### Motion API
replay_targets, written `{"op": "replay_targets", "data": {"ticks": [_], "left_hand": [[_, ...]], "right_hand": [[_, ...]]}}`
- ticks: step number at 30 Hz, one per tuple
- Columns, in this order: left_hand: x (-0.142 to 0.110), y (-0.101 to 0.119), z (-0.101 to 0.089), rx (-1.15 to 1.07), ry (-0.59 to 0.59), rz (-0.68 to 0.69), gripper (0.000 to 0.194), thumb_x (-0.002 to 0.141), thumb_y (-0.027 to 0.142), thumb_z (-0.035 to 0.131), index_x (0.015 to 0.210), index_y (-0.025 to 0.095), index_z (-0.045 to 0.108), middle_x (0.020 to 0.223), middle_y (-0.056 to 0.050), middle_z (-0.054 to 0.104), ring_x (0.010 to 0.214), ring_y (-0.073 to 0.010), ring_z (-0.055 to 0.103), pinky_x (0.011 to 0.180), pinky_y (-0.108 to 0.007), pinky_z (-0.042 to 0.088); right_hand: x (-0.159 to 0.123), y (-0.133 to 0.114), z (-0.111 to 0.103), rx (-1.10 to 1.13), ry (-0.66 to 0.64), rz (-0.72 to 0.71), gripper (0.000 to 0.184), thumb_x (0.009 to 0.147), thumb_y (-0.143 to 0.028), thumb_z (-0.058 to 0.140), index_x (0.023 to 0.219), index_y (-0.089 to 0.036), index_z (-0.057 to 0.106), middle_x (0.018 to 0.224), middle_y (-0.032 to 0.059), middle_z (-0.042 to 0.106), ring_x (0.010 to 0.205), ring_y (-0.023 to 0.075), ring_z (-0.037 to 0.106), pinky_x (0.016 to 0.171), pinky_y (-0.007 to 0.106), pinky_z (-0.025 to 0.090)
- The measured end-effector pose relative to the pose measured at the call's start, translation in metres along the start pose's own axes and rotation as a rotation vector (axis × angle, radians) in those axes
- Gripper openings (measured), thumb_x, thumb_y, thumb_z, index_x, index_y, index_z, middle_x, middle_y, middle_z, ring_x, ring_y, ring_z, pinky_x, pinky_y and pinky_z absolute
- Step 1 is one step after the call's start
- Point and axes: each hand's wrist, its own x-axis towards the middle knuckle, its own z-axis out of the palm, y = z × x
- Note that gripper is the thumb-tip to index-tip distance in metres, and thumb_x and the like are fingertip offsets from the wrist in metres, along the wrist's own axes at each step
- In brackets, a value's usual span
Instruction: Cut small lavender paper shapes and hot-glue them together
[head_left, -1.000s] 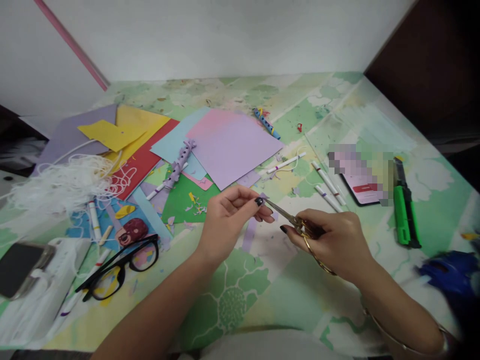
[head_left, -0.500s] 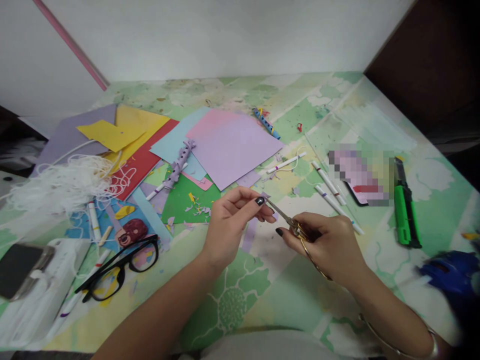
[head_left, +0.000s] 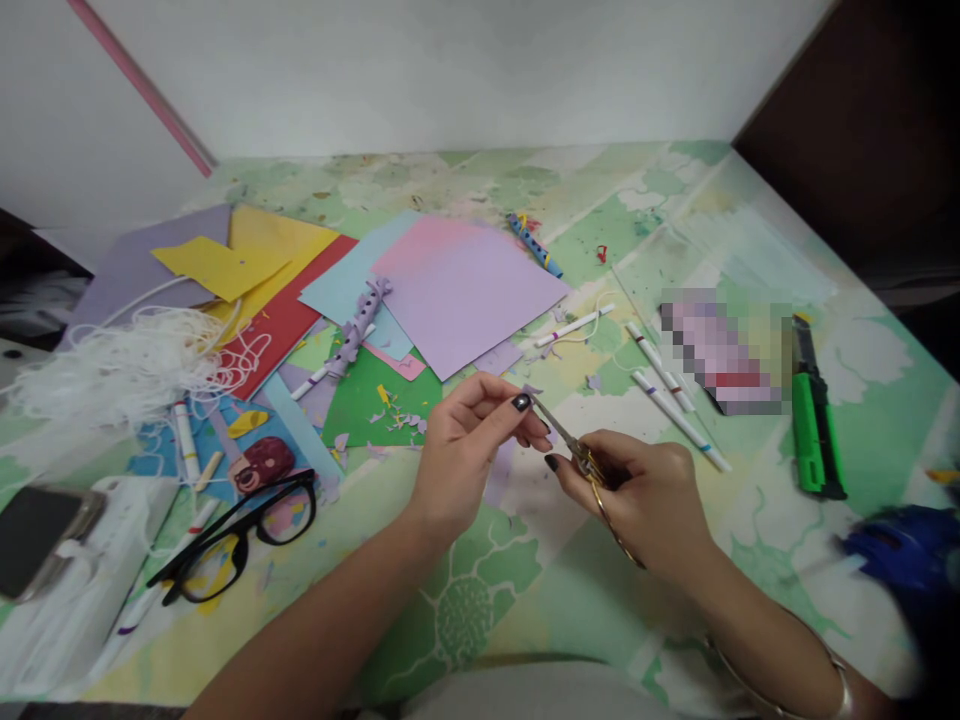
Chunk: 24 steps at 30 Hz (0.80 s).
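Observation:
My left hand [head_left: 465,450] is closed in a pinch on a small lilac paper scrap [head_left: 531,392], held just above the table. My right hand [head_left: 641,495] grips a pair of gold-handled scissors [head_left: 577,455], whose blades point up and left and meet the scrap at my left fingertips. A lilac paper strip [head_left: 499,470] lies on the table beneath both hands.
Coloured paper sheets [head_left: 465,285] cover the middle and left of the green patterned table [head_left: 660,210]. White string [head_left: 127,365], black glasses [head_left: 240,535], several white markers [head_left: 664,390], a green utility knife [head_left: 814,420], a blue object [head_left: 900,550] and a dark phone [head_left: 37,525] lie around.
Both hands have drifted slightly left and nearer together. The scissors' tips stay at the pinched scrap.

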Motion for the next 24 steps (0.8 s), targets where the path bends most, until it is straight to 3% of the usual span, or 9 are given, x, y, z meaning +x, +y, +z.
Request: {"op": "replay_targets", "data": {"ticks": [12, 24], "left_hand": [[-0.0013, -0.0022, 0.0035, -0.045, 0.026, 0.018, 0.006, 0.084, 0.019, 0.061, 0.078, 0.018, 0.059, 0.062, 0.0, 0.07, 0.057, -0.0125, 0.064, 0.063, -0.026, 0.049], [-0.001, -0.0021, 0.0013, 0.005, 0.026, 0.031, 0.006, 0.083, 0.021, 0.063, 0.079, 0.018, 0.06, 0.064, 0.0, 0.069, 0.059, -0.0132, 0.065, 0.065, -0.027, 0.05]], "right_hand": [[-0.003, -0.0048, 0.0092, -0.059, 0.107, -0.056, 0.02, 0.076, -0.023, 0.063, 0.057, -0.016, 0.058, 0.042, -0.0075, 0.036, 0.039, 0.0045, 0.029, 0.039, 0.018, 0.026], [-0.0035, -0.006, 0.01, -0.033, 0.101, -0.016, 0.019, 0.075, -0.025, 0.063, 0.058, -0.017, 0.058, 0.042, -0.0071, 0.038, 0.039, 0.005, 0.032, 0.039, 0.018, 0.027]]}}
